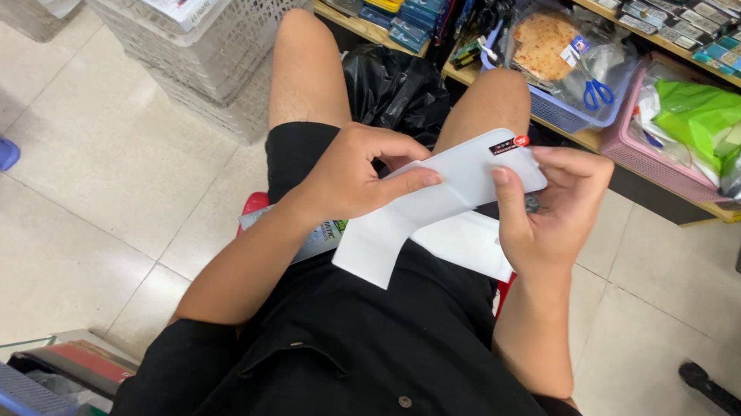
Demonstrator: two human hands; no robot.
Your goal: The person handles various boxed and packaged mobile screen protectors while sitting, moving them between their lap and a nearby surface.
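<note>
Both hands work over the lap: the left hand (pixel 351 178) pinches a white paper strip (pixel 387 228), while the right hand (pixel 552 210) grasps the white film (pixel 477 169), keeping it flat and steady.

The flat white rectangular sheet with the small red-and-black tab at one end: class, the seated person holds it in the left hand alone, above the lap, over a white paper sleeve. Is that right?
Not quite. The head view shows both hands on the flat white rectangular sheet: the left hand and the right hand hold it together. It is above the lap, with the white paper sleeve hanging beneath it.
</note>
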